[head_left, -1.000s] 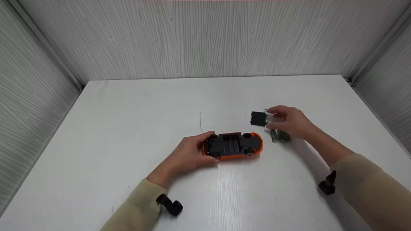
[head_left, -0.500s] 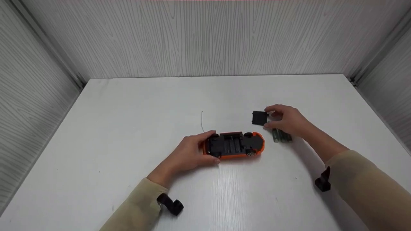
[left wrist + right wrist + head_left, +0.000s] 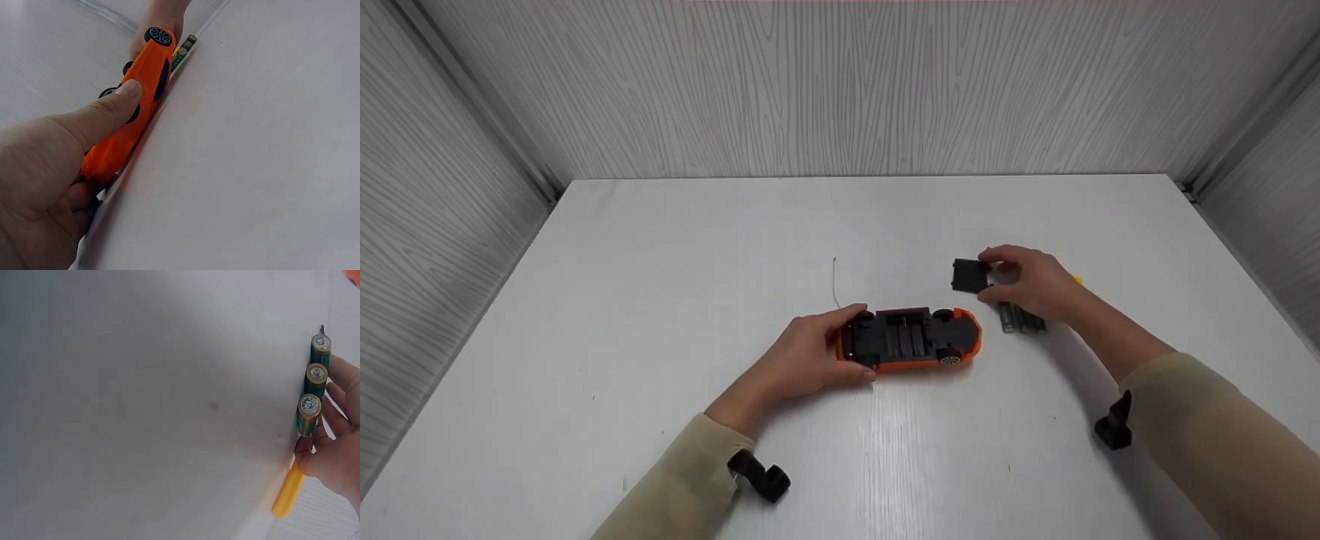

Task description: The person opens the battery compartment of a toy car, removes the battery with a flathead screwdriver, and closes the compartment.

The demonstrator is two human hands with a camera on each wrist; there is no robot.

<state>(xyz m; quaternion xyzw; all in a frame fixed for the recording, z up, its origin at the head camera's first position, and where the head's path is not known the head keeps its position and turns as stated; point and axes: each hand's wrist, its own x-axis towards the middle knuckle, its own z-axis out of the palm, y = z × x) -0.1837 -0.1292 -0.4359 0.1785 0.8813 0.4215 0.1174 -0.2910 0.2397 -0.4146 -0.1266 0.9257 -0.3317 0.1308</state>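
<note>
An orange toy car (image 3: 911,339) lies wheels up on the white table, its open battery compartment (image 3: 906,337) facing up. My left hand (image 3: 806,360) grips its left end, with the thumb along the side in the left wrist view. My right hand (image 3: 1035,281) has thumb and forefinger at opposite edges of a flat black battery cover (image 3: 969,276), around its right end. Several green batteries (image 3: 1012,318) lie beneath and in front of that hand; three show end-on in the right wrist view, including a near battery (image 3: 309,413).
A thin wire antenna (image 3: 834,281) sticks out behind the car's left end. Behind the right hand lies a yellow handle (image 3: 288,492), its other end hidden. Grey wood-grain panels (image 3: 840,90) wall the table at the back and sides.
My right hand has shifted slightly left, its thumb and forefinger closing in around the battery cover's right end. A bit of yellow now shows behind the right wrist. My left hand keeps its grip.
</note>
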